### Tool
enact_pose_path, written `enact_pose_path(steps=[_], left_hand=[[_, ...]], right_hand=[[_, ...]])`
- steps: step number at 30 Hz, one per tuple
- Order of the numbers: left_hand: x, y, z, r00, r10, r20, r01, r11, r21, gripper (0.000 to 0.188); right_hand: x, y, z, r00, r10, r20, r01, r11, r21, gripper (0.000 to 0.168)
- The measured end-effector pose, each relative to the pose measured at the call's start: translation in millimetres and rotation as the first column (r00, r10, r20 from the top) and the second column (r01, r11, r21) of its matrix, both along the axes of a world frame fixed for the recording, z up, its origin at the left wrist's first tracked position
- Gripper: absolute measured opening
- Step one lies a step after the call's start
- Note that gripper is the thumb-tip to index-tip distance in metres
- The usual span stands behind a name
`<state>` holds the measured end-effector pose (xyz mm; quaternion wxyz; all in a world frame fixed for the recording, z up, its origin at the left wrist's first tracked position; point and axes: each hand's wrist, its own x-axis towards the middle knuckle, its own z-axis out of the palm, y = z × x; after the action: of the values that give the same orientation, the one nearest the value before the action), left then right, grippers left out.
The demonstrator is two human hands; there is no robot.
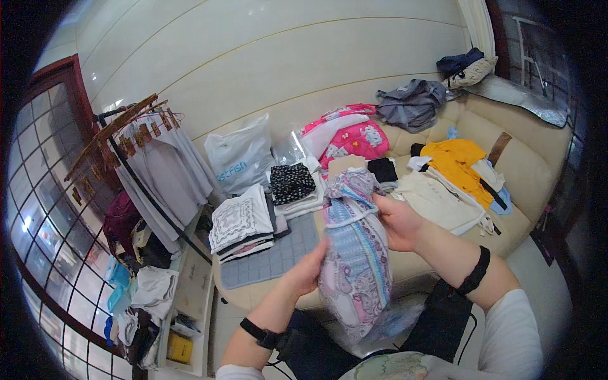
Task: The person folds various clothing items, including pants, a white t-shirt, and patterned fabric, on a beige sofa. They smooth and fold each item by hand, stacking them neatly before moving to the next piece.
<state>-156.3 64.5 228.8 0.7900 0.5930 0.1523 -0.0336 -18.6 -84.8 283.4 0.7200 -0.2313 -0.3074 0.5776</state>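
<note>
A paisley-patterned cloth in blue, pink and white hangs in front of me, partly blurred and reaching down towards my lap. My right hand grips its upper right edge. At its left edge is my left hand, its fingers partly hidden behind the fabric. Beyond the cloth, on the cream sofa, stand a stack of folded clothes topped by a white bandana-print piece and another stack with a black patterned garment on top. A grey quilted mat lies beside the first stack.
A white plastic bag, pink printed bedding and a grey garment rest along the wall. Yellow and cream clothes lie at the right. A drying rack with hanging shirts and an open drawer are at the left.
</note>
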Motion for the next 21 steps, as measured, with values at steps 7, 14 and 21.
enact_pose_path(steps=[7,14,21], left_hand=[[-17,20,3,0.981,0.025,0.195,0.015,0.980,-0.201,0.042],[-23,18,7,0.993,-0.025,0.111,0.063,0.932,-0.356,0.048],[-17,25,8,0.960,0.047,0.276,0.047,0.944,-0.326,0.046]], right_hand=[[12,-33,-37,0.944,-0.138,0.301,0.228,0.931,-0.287,0.028],[16,-36,-72,0.990,-0.077,0.114,0.111,0.938,-0.327,0.068],[23,-51,-74,0.983,-0.182,-0.031,0.167,0.948,-0.271,0.073]])
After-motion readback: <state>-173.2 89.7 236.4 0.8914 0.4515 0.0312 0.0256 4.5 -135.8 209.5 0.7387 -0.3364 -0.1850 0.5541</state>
